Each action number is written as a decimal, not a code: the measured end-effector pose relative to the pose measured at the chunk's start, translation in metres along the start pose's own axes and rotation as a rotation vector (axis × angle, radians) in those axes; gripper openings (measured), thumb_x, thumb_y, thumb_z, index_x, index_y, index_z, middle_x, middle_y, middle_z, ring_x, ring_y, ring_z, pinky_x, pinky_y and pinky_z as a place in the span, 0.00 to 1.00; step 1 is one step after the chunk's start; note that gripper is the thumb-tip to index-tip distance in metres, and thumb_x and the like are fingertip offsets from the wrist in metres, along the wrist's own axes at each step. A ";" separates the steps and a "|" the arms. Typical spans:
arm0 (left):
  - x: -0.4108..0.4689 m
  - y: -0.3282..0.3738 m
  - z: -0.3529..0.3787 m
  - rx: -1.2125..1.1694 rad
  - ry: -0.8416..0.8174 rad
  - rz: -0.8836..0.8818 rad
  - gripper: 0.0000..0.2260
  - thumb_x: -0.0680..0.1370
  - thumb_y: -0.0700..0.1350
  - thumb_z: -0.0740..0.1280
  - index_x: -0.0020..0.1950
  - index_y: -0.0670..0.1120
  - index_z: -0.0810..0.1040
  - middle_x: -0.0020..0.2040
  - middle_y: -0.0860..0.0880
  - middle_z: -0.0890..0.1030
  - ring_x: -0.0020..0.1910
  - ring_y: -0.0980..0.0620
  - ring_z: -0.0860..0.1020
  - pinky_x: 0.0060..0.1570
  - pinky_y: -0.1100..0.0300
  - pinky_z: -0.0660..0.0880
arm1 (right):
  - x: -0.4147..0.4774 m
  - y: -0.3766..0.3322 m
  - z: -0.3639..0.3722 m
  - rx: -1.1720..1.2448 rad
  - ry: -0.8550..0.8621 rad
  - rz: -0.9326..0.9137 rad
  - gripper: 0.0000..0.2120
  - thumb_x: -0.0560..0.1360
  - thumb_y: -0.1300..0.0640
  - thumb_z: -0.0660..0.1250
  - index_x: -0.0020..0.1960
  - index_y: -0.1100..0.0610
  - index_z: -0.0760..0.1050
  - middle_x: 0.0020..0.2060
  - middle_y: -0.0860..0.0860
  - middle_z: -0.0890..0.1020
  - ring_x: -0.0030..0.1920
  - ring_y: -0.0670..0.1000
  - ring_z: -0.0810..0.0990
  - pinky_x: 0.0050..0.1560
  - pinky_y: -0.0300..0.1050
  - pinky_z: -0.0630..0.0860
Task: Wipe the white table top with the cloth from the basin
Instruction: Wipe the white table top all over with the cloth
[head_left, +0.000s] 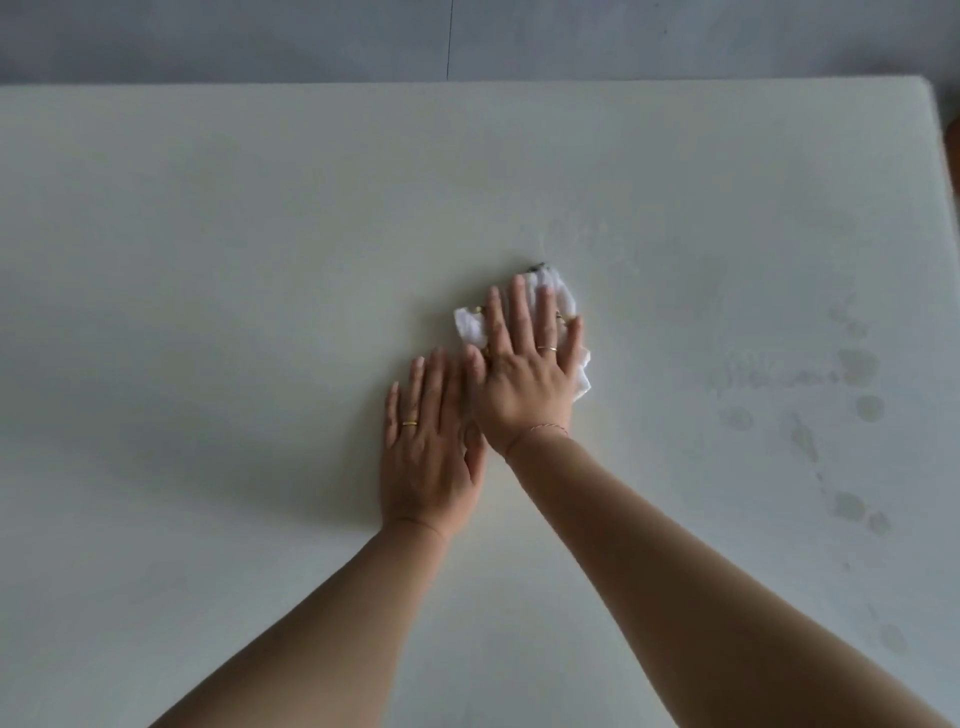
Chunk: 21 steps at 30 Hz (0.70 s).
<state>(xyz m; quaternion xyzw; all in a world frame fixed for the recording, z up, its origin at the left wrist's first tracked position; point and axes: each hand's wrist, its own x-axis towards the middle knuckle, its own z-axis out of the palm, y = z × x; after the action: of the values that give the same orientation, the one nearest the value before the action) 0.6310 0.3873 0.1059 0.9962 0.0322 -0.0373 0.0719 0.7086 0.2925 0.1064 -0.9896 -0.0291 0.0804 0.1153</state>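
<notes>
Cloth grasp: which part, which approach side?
Likely the crumpled fold of the cloth sticking out beside the right hand, little-finger side, pinched from the right. It looks bunched, so easier to catch; the rest lies pressed flat on the table top under the palm, and the left hand blocks the left.

Cloth (467, 330) mostly hidden under right hand (524, 374), table top (208, 234) cut off left and below
</notes>
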 end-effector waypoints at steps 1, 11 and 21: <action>-0.001 0.000 0.000 0.001 0.000 -0.003 0.26 0.80 0.51 0.48 0.76 0.44 0.59 0.76 0.45 0.61 0.76 0.47 0.57 0.73 0.47 0.54 | -0.001 0.000 -0.001 -0.010 -0.025 -0.096 0.29 0.78 0.42 0.45 0.77 0.50 0.49 0.77 0.49 0.48 0.76 0.52 0.41 0.71 0.56 0.31; 0.007 0.000 -0.009 -0.074 0.030 0.041 0.26 0.77 0.46 0.52 0.73 0.38 0.64 0.74 0.40 0.65 0.73 0.41 0.63 0.72 0.46 0.55 | 0.063 0.086 -0.026 0.015 0.093 0.494 0.27 0.79 0.44 0.44 0.77 0.47 0.46 0.77 0.48 0.44 0.76 0.51 0.39 0.73 0.59 0.35; 0.159 0.005 -0.015 -0.116 0.115 -0.056 0.27 0.80 0.50 0.55 0.75 0.39 0.59 0.77 0.41 0.57 0.76 0.44 0.55 0.75 0.50 0.48 | 0.087 0.041 -0.018 -0.027 0.027 -0.245 0.27 0.79 0.40 0.45 0.76 0.47 0.53 0.77 0.47 0.52 0.76 0.50 0.46 0.73 0.55 0.37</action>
<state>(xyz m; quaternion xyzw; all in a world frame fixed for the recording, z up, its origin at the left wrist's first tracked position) 0.7905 0.3941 0.1088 0.9895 0.0662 0.0200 0.1265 0.7985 0.2554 0.1013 -0.9811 -0.1495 0.0518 0.1113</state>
